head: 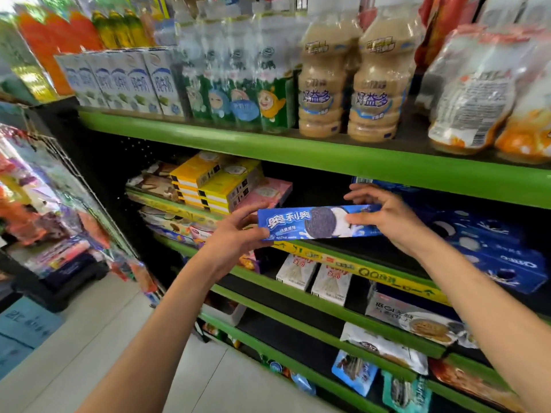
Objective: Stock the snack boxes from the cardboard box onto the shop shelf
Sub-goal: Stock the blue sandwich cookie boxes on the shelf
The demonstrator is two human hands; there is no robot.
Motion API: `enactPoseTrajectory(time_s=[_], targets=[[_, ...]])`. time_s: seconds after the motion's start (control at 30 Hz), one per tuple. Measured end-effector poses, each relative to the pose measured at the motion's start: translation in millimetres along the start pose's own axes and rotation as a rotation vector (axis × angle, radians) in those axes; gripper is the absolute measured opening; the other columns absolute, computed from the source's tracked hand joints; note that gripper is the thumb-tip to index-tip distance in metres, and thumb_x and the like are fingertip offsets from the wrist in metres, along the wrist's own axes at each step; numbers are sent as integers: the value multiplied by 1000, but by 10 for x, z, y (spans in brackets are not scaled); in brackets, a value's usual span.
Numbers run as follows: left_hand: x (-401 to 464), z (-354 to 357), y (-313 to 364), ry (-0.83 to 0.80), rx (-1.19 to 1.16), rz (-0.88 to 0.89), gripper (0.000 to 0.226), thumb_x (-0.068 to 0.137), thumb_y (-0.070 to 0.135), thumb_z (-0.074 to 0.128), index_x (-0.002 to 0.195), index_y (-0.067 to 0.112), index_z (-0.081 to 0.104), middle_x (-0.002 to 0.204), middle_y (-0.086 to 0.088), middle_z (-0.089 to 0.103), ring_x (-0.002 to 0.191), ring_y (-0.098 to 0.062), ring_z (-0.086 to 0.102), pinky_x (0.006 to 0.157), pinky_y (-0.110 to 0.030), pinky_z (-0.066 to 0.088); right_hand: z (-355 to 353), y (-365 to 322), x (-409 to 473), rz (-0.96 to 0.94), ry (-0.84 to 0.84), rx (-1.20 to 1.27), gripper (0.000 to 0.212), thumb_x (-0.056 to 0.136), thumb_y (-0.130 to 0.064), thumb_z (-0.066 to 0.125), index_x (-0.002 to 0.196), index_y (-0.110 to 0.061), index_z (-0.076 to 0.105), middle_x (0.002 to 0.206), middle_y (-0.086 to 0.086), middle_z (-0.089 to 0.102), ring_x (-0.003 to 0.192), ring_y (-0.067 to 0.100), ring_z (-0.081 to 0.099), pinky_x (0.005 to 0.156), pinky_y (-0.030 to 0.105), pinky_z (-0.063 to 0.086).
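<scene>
Both hands grip the long blue cardboard cookie box by its ends, left hand and right hand curled round it, level before the green-edged shelf. It should slide straight past the fingertips into the dark gap behind them, left of the stacked blue boxes.

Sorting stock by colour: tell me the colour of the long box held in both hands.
Blue long cardboard box, with a dark sandwich cookie printed on it; head view.

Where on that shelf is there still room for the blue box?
Both hands, left and right, hold the blue box before a dark gap between the pink box and the blue stack. Left of it, yellow boxes crowd the shelf.
</scene>
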State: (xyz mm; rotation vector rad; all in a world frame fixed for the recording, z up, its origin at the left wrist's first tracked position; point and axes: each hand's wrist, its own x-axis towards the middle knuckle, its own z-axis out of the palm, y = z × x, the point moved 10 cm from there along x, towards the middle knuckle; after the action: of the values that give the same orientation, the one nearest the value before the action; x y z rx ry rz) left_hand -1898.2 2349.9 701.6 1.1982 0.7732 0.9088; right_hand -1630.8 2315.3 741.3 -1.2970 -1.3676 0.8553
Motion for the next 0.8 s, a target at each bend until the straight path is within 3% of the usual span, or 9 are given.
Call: enactPoseTrajectory(time_s=[0.1,0.2,0.33,0.57,0.7,0.8], targets=[[84,-135,-97,10,19,-1,52,62,15,85,111,28,70,112,-10,67,103,-30,69,81,-39,58,65,79,86,22,33,-18,43,68,10,78,97,-20,66,126,-2,54,95,1,56,79,8,46],[139,-234,-183,45,33,-10,59,56,21,89,111,26,69,113,-12,65,101,-30,69,80,-40,58,111,195,142,61,71,-34,41,69,8,79,95,-21,65,121,-5,57,101,10,56,86,21,47],[155,-285,-228,66,11,-14,60,57,22,89,114,24,68,111,-12,65,100,-31,70,77,-38,59,121,313,187,98,131,-22,39,71,2,80,92,-27,64,112,5,63,102,11,58,87,30,50],[133,-267,-201,75,23,-13,63,62,24,85,121,21,62,109,-11,65,100,-29,70,80,-38,58,155,559,129,158,132,-28,26,82,-25,76,97,-41,62,97,-8,68,79,1,66,67,12,49],[97,-270,-193,79,60,-17,56,68,23,83,119,24,62,112,-12,64,102,-29,69,80,-38,58,189,607,112,174,108,-43,30,90,-34,67,100,-60,55,106,-13,67,87,-5,65,75,18,45],[72,-276,-190,93,96,-21,53,71,23,79,121,26,61,115,-13,62,103,-28,68,80,-39,58,175,641,112,186,118,-11,30,91,-34,65,103,-60,55,109,-11,68,92,-1,66,80,21,46]])
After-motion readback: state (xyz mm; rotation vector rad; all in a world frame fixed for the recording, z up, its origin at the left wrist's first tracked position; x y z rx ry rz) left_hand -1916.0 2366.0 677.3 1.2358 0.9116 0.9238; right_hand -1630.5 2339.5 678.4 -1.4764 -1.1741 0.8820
